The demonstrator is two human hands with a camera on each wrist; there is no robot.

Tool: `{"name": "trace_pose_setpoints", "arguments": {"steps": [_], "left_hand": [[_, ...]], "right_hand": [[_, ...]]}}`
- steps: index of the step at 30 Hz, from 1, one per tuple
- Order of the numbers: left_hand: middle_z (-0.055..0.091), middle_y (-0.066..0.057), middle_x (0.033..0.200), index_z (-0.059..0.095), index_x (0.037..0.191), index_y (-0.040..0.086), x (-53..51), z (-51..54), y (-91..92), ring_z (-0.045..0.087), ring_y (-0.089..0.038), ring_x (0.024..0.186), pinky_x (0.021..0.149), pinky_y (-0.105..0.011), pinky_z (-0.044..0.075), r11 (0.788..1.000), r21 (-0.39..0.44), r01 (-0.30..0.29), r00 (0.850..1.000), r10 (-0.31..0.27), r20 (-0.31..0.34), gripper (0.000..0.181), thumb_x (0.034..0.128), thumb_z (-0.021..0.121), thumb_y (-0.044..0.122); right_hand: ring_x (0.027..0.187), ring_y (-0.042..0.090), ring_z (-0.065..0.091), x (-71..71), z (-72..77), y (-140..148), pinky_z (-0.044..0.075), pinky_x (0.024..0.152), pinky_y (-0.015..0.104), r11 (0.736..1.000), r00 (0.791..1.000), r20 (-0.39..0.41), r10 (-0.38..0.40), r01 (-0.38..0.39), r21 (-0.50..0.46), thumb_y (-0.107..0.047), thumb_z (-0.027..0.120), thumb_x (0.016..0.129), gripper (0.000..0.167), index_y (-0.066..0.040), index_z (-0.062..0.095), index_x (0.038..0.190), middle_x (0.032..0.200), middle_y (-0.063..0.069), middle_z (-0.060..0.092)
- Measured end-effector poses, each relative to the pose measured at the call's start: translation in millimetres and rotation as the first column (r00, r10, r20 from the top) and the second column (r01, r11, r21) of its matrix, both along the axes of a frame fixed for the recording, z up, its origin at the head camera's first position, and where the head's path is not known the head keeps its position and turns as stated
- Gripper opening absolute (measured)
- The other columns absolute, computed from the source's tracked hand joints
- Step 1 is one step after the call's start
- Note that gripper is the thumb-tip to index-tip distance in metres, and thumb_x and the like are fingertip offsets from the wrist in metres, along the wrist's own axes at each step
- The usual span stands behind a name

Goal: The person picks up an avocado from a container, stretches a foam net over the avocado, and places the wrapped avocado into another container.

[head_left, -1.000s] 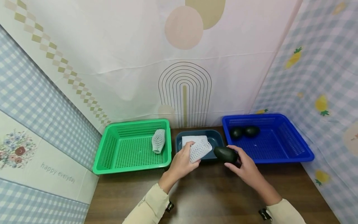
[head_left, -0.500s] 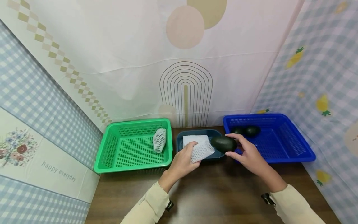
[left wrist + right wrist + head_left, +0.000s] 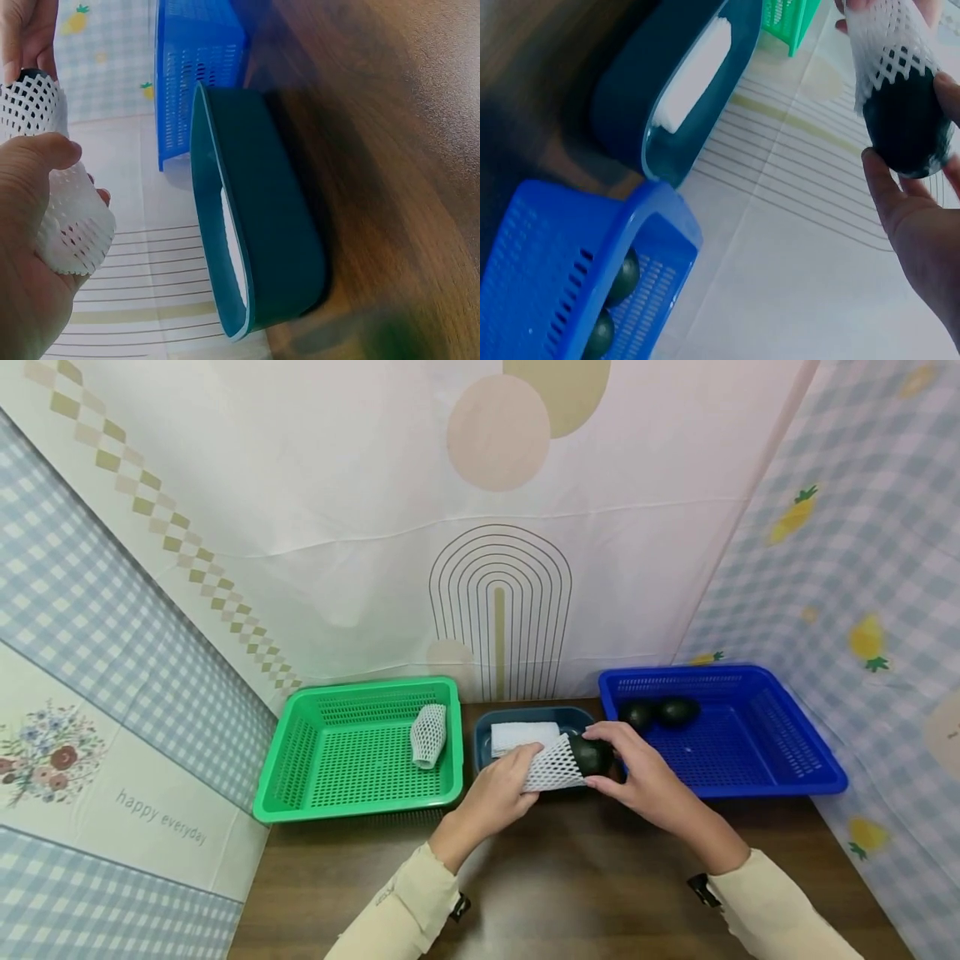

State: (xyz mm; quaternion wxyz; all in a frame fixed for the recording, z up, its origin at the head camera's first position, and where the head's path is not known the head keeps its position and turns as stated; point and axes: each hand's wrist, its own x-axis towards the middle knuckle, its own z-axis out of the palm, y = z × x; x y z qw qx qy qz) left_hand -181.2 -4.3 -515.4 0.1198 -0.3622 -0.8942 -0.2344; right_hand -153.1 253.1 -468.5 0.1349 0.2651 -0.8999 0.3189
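In the head view the left hand [image 3: 497,792] grips a white foam net sleeve [image 3: 551,766]. The right hand [image 3: 643,777] holds a dark green avocado [image 3: 590,754] by its outer end, and the avocado's other end sits inside the net's mouth. From the right wrist camera, the net [image 3: 891,45] covers the upper part of the avocado [image 3: 906,124], with fingers on both sides of the fruit. The left wrist view shows the thumb and fingers of the left hand [image 3: 34,225] around the net [image 3: 75,210]; only a dark edge of the avocado appears there.
A teal tray [image 3: 483,752] behind the hands holds white folded nets [image 3: 517,735]. At left, a green basket [image 3: 358,814] holds a netted item [image 3: 428,737]. To the right, a blue basket [image 3: 750,789] contains two avocados [image 3: 677,711]. Patterned cloth hangs behind and at both sides.
The right hand has moved left with the avocado, which was apart from the net and now has one end in it. The left hand has barely moved.
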Motion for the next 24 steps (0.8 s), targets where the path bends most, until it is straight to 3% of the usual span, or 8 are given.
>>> {"name": "trace_pose_setpoints", "arguments": {"steps": [4, 11, 16, 24], "left_hand": [[0.067, -0.01, 0.129, 0.051, 0.14, 0.006, -0.3, -1.2, 2.3, 0.068, -0.022, 0.114, 0.097, -0.037, 0.057, 0.999, 0.031, 0.01, 1.0, -0.01, -0.007, 0.061, 0.0867, 0.079, 0.011], [0.065, -0.01, 0.134, 0.05, 0.142, 0.005, 2.4, -3.8, 4.4, 0.066, -0.021, 0.119, 0.103, -0.037, 0.054, 0.999, 0.032, 0.027, 0.999, -0.028, 0.039, 0.058, 0.0907, 0.076, 0.011], [0.064, -0.011, 0.134, 0.049, 0.142, 0.005, 3.7, -3.3, 6.3, 0.066, -0.021, 0.116, 0.102, -0.037, 0.054, 0.996, 0.081, 0.025, 0.995, -0.032, 0.095, 0.062, 0.0899, 0.08, 0.019], [0.062, -0.01, 0.132, 0.047, 0.144, 0.005, 6.4, -1.5, 8.3, 0.064, -0.02, 0.111, 0.1, -0.036, 0.056, 0.989, 0.143, 0.029, 0.977, -0.058, 0.205, 0.074, 0.0855, 0.085, 0.029]], "right_hand": [[0.105, 0.017, 0.058, 4.6, 0.3, -4.5, 0.055, 0.074, 0.032, 1.0, 0.999, 0.03, -0.016, 0.016, 0.0, -0.014, 0.088, 0.082, 0.064, -0.013, 0.058, 0.139, 0.138, 0.009, 0.056], [0.118, 0.023, 0.059, 11.7, 0.7, -7.2, 0.057, 0.084, 0.039, 0.999, 0.998, 0.064, 0.028, -0.03, 0.028, -0.01, 0.085, 0.085, 0.063, -0.017, 0.059, 0.142, 0.14, 0.009, 0.056], [0.105, 0.018, 0.061, 11.4, -1.4, -9.7, 0.054, 0.069, 0.025, 0.998, 0.997, 0.034, 0.067, -0.067, 0.018, -0.012, 0.085, 0.085, 0.06, -0.016, 0.061, 0.139, 0.137, 0.008, 0.059], [0.111, 0.028, 0.067, 10.2, -5.6, -18.5, 0.061, 0.083, 0.042, 0.988, 0.991, -0.102, 0.083, -0.068, 0.139, -0.011, 0.091, 0.076, 0.063, -0.008, 0.064, 0.133, 0.128, 0.012, 0.063]]}}
